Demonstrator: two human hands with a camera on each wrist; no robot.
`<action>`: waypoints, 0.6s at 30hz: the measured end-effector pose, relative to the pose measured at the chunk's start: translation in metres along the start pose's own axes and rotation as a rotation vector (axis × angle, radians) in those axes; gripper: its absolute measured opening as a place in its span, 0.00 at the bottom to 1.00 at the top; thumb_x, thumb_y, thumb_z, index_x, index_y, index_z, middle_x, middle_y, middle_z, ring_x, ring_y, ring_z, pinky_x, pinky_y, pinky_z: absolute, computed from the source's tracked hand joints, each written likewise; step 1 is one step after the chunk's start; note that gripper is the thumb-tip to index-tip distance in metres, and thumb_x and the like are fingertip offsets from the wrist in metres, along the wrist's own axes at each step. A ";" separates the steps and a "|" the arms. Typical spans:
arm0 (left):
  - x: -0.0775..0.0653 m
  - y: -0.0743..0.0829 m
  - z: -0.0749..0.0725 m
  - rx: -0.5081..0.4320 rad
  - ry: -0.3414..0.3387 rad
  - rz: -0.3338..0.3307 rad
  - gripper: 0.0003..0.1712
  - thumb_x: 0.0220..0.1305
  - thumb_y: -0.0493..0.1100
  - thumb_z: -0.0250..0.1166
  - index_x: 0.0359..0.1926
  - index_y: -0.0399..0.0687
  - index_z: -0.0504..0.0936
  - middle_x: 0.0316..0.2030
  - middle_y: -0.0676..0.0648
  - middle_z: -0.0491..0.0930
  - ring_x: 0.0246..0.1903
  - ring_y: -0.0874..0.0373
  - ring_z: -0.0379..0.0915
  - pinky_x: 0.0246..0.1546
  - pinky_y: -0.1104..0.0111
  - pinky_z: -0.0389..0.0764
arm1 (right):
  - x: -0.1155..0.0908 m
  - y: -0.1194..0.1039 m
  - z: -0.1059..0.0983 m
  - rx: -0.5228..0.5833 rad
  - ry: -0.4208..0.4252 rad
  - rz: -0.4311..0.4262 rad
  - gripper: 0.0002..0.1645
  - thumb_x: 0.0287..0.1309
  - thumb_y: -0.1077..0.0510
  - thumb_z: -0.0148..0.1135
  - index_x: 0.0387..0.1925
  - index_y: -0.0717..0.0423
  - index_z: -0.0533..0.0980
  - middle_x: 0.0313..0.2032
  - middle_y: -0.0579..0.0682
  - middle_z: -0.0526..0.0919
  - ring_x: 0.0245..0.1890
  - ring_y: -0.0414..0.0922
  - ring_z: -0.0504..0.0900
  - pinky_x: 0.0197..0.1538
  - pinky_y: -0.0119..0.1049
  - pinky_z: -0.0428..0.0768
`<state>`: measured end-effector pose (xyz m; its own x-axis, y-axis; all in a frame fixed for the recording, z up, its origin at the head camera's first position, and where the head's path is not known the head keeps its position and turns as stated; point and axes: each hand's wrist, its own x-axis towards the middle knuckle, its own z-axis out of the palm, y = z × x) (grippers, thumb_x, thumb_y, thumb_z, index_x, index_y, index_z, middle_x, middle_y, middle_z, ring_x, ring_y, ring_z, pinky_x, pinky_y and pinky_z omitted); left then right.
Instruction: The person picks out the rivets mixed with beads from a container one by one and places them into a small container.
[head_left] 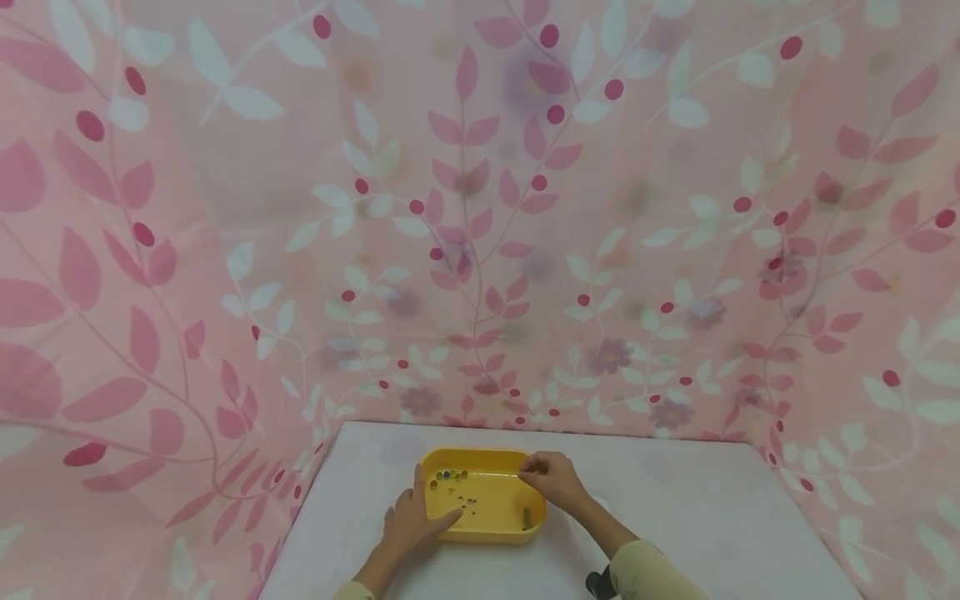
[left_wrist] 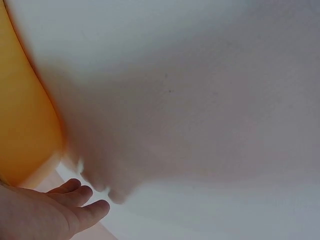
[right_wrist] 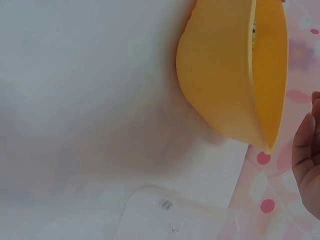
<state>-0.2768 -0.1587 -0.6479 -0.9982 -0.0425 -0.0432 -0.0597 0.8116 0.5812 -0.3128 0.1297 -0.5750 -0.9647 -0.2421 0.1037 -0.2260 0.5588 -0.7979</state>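
Observation:
A yellow tray (head_left: 495, 537) with rounded corners stands on the white table. Inside lie a row of small shiny balls (head_left: 452, 475) at the back left, several tiny bits (head_left: 468, 501) near the middle, and something narrow and green (head_left: 527, 518) at the front right. My left hand (head_left: 411, 517) rests at the tray's left front corner, thumb reaching over the rim; its other fingers (left_wrist: 92, 214) stretch out beside the outer wall. Over the back right corner is my right hand (head_left: 553, 479), fingertips drawn together; I cannot tell whether they pinch anything.
A clear plastic piece (right_wrist: 175, 215) lies on the white table (head_left: 675, 500) to the right of the tray. Behind and around the table hangs a pink leaf-patterned cloth (head_left: 480, 250). Something dark (head_left: 598, 583) shows by the right sleeve (head_left: 648, 571).

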 end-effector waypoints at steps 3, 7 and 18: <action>-0.001 0.000 0.000 -0.004 -0.012 -0.007 0.74 0.45 0.78 0.67 0.78 0.42 0.42 0.57 0.31 0.73 0.57 0.37 0.70 0.59 0.34 0.63 | -0.005 0.003 -0.003 -0.015 0.008 0.012 0.05 0.58 0.58 0.70 0.33 0.55 0.83 0.33 0.47 0.85 0.33 0.41 0.79 0.36 0.28 0.81; -0.003 0.000 0.001 -0.001 -0.018 0.004 0.73 0.46 0.77 0.67 0.78 0.40 0.42 0.57 0.31 0.73 0.57 0.37 0.70 0.59 0.34 0.64 | -0.012 0.008 -0.009 -0.040 0.035 0.058 0.04 0.58 0.58 0.70 0.33 0.54 0.83 0.33 0.46 0.85 0.33 0.41 0.78 0.35 0.28 0.81; -0.003 0.003 -0.004 -0.002 -0.003 0.014 0.73 0.46 0.77 0.67 0.78 0.40 0.43 0.57 0.30 0.73 0.58 0.36 0.69 0.60 0.33 0.61 | -0.013 0.020 -0.026 -0.057 0.102 0.069 0.03 0.56 0.59 0.71 0.31 0.53 0.82 0.31 0.45 0.85 0.31 0.40 0.79 0.34 0.29 0.81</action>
<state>-0.2736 -0.1586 -0.6423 -0.9989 -0.0288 -0.0376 -0.0453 0.8109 0.5834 -0.3081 0.1644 -0.5768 -0.9864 -0.1213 0.1113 -0.1627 0.6159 -0.7708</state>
